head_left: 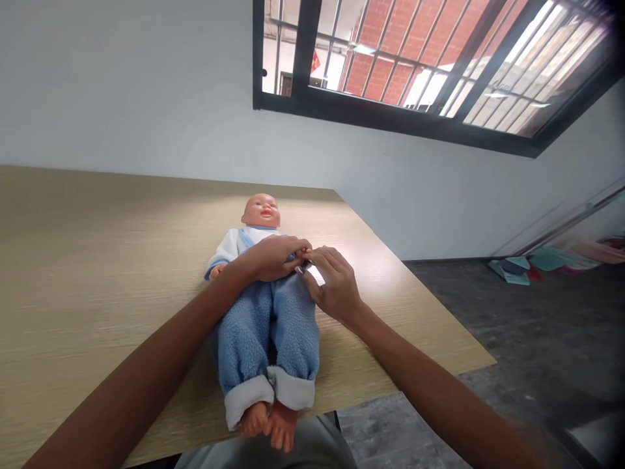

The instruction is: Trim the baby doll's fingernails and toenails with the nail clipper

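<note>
Bald plastic doll [269,298] in blue fleece trousers [295,326] lies on pale wood-grain surface [122,260]. Left grip [278,256] holds doll's hand [305,252]; right grip [334,281], beside it, pinches small shiny tool [303,266].

The table [97,273], surfaced in pale wood grain with straight edges, bears a doll [295,319] dressed in blue and white, lying face up, its head [261,212] toward the far edge and bare feet [282,427] at the near one.
</note>
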{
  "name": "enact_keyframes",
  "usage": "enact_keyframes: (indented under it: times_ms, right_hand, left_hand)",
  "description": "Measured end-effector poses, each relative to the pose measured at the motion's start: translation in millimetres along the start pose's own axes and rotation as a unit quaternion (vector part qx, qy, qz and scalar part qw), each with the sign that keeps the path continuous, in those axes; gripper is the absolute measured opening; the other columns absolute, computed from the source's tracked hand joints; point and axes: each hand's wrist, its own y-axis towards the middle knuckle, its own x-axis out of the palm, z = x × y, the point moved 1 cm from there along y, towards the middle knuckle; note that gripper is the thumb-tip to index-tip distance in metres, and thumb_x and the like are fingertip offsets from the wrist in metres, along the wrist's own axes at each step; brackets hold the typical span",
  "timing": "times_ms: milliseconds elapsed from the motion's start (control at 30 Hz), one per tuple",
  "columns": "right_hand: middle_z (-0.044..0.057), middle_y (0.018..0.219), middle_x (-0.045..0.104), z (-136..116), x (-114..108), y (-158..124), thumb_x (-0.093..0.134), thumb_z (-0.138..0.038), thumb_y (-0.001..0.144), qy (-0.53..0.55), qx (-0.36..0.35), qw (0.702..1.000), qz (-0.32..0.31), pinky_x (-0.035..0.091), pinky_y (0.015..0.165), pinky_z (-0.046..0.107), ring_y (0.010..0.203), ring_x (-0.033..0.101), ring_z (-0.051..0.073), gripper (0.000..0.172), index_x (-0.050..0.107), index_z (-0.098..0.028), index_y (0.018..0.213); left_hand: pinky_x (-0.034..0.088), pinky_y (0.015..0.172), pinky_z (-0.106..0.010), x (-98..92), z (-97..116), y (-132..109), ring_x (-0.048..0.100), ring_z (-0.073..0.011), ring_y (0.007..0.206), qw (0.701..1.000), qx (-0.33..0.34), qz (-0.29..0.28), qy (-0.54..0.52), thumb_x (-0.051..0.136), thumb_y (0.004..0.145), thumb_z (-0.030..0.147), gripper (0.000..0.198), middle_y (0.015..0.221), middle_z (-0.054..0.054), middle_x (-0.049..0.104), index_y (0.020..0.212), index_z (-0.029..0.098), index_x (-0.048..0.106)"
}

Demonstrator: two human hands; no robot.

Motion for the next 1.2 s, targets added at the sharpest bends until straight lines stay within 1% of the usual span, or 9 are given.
enact_keyframes:
  times_ms: [133, 233, 367, 500, 633, 767, 933, 1067, 1200]
  right_hand:
    - [0.009, 0.085, 0.069, -0.5, 0.1, 1.9, 0.062, -0.026, 0.093, 0.0, 0.016, 1.0, -0.007, 0.053, 0.073, 0.041, 0.081, 0.061, 0.025, 0.008, 0.06, -0.018, 0.096]
    - [0.009, 0.084, 0.069, -2.2, 0.9, 2.5, 0.059, -0.025, 0.094, 0.006, 0.024, 1.0, -0.013, 0.051, 0.073, 0.041, 0.081, 0.06, 0.025, 0.007, 0.061, -0.019, 0.093]
    - [0.007, 0.083, 0.069, -1.5, 1.3, 1.1, 0.06, -0.025, 0.093, 0.041, 0.047, 0.998, -0.005, 0.052, 0.074, 0.041, 0.081, 0.062, 0.024, 0.005, 0.06, -0.02, 0.09]
    - [0.005, 0.089, 0.07, 7.6, -1.0, -3.8, 0.064, -0.027, 0.092, 0.104, 0.101, 0.989, 0.041, 0.057, 0.074, 0.036, 0.083, 0.068, 0.02, 0.013, 0.057, -0.022, 0.101]
    - [0.005, 0.092, 0.07, 17.3, -4.1, -8.5, 0.061, -0.028, 0.095, 0.146, 0.139, 0.977, 0.075, 0.062, 0.076, 0.035, 0.084, 0.071, 0.018, 0.018, 0.052, -0.022, 0.109]
    - [0.004, 0.09, 0.071, 17.2, -4.7, -11.1, 0.066, -0.025, 0.089, 0.159, 0.115, 0.979, 0.054, 0.062, 0.072, 0.034, 0.08, 0.072, 0.018, 0.018, 0.057, -0.022, 0.104]
    - [0.006, 0.096, 0.071, 13.3, -4.2, -13.6, 0.068, -0.021, 0.085, 0.147, 0.065, 0.986, 0.034, 0.061, 0.077, 0.036, 0.087, 0.071, 0.02, 0.027, 0.058, -0.023, 0.11]
    - [0.007, 0.1, 0.071, 12.2, -3.4, -14.3, 0.066, -0.019, 0.084, 0.124, 0.032, 0.992, 0.016, 0.059, 0.088, 0.043, 0.091, 0.069, 0.022, 0.027, 0.057, -0.023, 0.109]
    - [0.007, 0.101, 0.071, 10.6, -2.7, -14.4, 0.063, -0.018, 0.087, 0.103, 0.012, 0.995, 0.001, 0.055, 0.099, 0.048, 0.093, 0.068, 0.022, 0.02, 0.056, -0.023, 0.105]
  left_hand:
    - [0.047, 0.086, -0.037, -0.6, 1.4, -0.6, 0.064, -0.0246, 0.1, 1.0, -0.005, -0.008, 0.009, 0.048, 0.094, 0.024, 0.019, 0.11, -0.007, 0.07, 0.107, 0.021, 0.061]
    - [0.047, 0.086, -0.036, -0.8, 1.3, -0.6, 0.064, -0.0243, 0.1, 1.0, -0.004, -0.012, 0.015, 0.051, 0.091, 0.022, 0.015, 0.111, -0.006, 0.07, 0.102, 0.021, 0.061]
    - [0.046, 0.086, -0.035, -0.5, 0.7, -0.4, 0.064, -0.0231, 0.098, 1.0, -0.004, -0.015, 0.022, 0.052, 0.089, 0.019, 0.018, 0.108, -0.005, 0.07, 0.105, 0.022, 0.061]
    - [0.046, 0.083, -0.035, 0.0, 1.2, -0.5, 0.064, -0.0237, 0.095, 0.999, -0.004, -0.013, 0.03, 0.052, 0.093, 0.028, 0.02, 0.103, -0.006, 0.071, 0.109, 0.022, 0.063]
    - [0.046, 0.083, -0.036, 1.1, 1.1, -0.3, 0.064, -0.0243, 0.099, 0.999, 0.001, -0.01, 0.03, 0.043, 0.101, 0.035, 0.027, 0.109, -0.006, 0.071, 0.113, 0.023, 0.063]
    - [0.046, 0.085, -0.035, 0.8, 1.5, -0.3, 0.064, -0.0235, 0.1, 0.999, 0.007, -0.012, 0.034, 0.037, 0.103, 0.035, 0.03, 0.11, -0.006, 0.072, 0.112, 0.023, 0.064]
    - [0.045, 0.083, -0.035, -1.1, 3.6, -1.1, 0.064, -0.0231, 0.098, 0.999, 0.013, -0.016, 0.041, 0.039, 0.103, 0.037, 0.029, 0.105, -0.005, 0.072, 0.109, 0.023, 0.064]
    - [0.044, 0.082, -0.035, -0.6, 3.2, -1.3, 0.063, -0.0236, 0.096, 0.999, 0.011, -0.018, 0.046, 0.038, 0.104, 0.037, 0.03, 0.104, -0.005, 0.071, 0.107, 0.022, 0.064]
    - [0.043, 0.08, -0.035, 0.1, 2.1, -0.8, 0.063, -0.0239, 0.095, 0.999, 0.01, -0.02, 0.048, 0.039, 0.103, 0.039, 0.03, 0.102, -0.006, 0.071, 0.105, 0.021, 0.064]
